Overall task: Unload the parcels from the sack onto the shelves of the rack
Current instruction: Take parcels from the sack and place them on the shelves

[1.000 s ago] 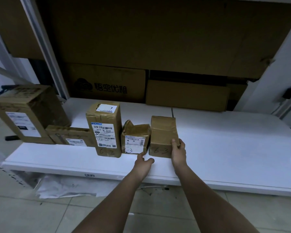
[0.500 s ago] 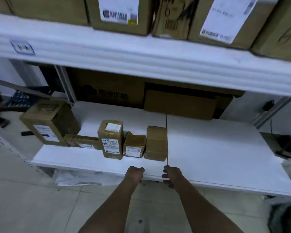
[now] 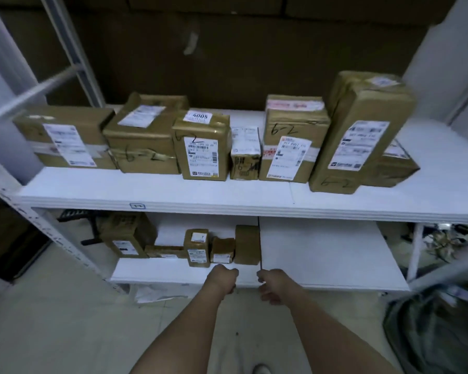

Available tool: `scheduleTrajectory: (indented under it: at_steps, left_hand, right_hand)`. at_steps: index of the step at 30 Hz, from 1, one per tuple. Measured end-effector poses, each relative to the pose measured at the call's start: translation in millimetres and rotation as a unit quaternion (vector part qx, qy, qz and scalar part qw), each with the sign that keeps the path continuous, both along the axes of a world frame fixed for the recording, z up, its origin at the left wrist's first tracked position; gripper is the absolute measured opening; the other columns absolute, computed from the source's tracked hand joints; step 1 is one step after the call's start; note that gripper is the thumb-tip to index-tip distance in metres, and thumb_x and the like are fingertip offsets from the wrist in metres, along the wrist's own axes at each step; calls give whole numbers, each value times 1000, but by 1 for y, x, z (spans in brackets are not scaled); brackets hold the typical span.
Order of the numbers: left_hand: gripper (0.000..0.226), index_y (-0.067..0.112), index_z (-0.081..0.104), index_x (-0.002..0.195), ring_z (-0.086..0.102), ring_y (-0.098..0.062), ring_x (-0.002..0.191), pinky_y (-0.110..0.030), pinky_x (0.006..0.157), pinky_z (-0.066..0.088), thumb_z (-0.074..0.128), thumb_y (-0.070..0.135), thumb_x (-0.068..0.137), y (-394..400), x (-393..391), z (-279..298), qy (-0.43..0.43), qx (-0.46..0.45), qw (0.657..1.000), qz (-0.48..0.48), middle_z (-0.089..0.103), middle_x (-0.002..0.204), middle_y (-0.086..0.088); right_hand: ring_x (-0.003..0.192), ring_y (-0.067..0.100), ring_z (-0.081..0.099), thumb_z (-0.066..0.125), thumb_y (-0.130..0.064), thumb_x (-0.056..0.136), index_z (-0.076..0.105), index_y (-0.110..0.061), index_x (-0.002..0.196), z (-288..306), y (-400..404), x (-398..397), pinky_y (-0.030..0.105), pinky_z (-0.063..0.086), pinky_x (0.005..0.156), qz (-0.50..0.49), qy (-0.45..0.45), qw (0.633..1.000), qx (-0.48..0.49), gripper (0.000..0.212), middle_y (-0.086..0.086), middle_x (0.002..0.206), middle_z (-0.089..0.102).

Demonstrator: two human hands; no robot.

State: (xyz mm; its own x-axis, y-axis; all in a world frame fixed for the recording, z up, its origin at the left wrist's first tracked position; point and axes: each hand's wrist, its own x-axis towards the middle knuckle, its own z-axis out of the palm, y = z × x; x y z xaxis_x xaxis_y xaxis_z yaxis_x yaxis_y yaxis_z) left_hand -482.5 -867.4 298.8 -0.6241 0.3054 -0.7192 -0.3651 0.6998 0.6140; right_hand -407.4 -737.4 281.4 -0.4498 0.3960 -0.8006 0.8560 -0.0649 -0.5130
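The white rack shows two shelves. Its lower shelf (image 3: 322, 255) carries several brown parcels at the left, ending with a plain brown parcel (image 3: 247, 244) beside the shelf seam. The upper shelf (image 3: 227, 195) holds a row of several labelled brown parcels, such as the one marked 6005 (image 3: 201, 147). My left hand (image 3: 222, 279) and my right hand (image 3: 272, 286) hang in front of the lower shelf's edge, fingers loosely curled, holding nothing. The grey sack (image 3: 438, 325) lies at the lower right, only partly in view.
Pale tiled floor (image 3: 52, 319) spreads below the rack. A crumpled white sheet (image 3: 157, 292) lies under the lower shelf. Slanted white rack uprights (image 3: 52, 238) stand at the left. Brown cardboard lines the back. Cables and clutter (image 3: 441, 241) sit at the far right.
My right hand has let go of the plain brown parcel, and both hands have drawn back from the lower shelf. The view has risen, so the upper shelf and the sack now show.
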Motion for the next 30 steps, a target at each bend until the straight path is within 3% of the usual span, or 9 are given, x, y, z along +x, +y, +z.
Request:
scheduleTrajectory:
  at_steps: [3,7,10,13,18,24,26,28,30]
  left_hand:
    - [9,7,46,93,47,-15,57,-23,48,33,47,16,95,8,18,36,2,3,1000,-11,52,74,-6]
    - [17,10,51,84,48,-14,61,-20,45,37,44,19,97,32,52,67,1,15,999,-49,54,82,-7]
    - [25,1,55,110,50,-14,60,-20,44,39,45,21,97,58,78,76,12,13,997,-79,57,94,-12]
    - [41,-2,46,128,55,-16,63,-22,53,36,46,23,95,94,109,75,20,4,994,-108,61,95,-12]
    - [29,4,50,113,62,-26,84,-26,63,40,47,25,93,166,182,76,32,9,987,-157,67,107,-15]
    - [17,12,48,77,54,-26,72,-26,60,34,47,22,91,256,269,81,47,17,978,-201,62,93,-13]
    - [17,12,48,79,56,-25,73,-26,60,34,47,22,92,289,304,82,41,21,976,-215,62,93,-11]
    - [17,8,52,92,59,-25,77,-28,66,38,46,23,94,324,339,83,34,21,970,-239,64,101,-11]
    - [23,5,51,104,61,-24,81,-29,72,41,45,25,95,353,365,86,30,25,967,-254,64,106,-12]
  right_hand:
    - [62,18,58,50,-29,95,54,-8,98,39,0,24,21,38,57,-16,17,1000,10,21,7,83,63]
    - [62,18,57,49,-27,94,56,-7,96,66,13,67,22,39,57,-52,35,998,25,22,8,85,65]
    - [64,19,58,48,-27,93,58,-6,98,75,35,104,22,39,57,-74,35,996,40,24,7,84,66]
    - [58,17,57,48,-25,93,57,-6,96,82,64,144,21,38,56,-105,44,993,44,22,5,76,62]
    - [59,16,58,45,-26,96,53,-6,98,81,126,222,23,37,58,-137,43,988,52,21,11,92,63]
    - [60,13,54,39,-33,99,53,-8,115,76,216,308,23,37,60,-158,16,985,66,33,2,83,60]
    - [62,14,54,39,-34,99,53,-9,114,79,245,343,25,39,64,-182,12,981,60,32,6,93,61]
    - [69,17,55,40,-37,99,53,-11,112,82,275,381,26,40,69,-208,15,977,48,32,10,106,63]
    - [69,18,54,44,-35,98,56,-9,112,82,300,409,24,40,65,-225,18,973,39,32,13,113,64]
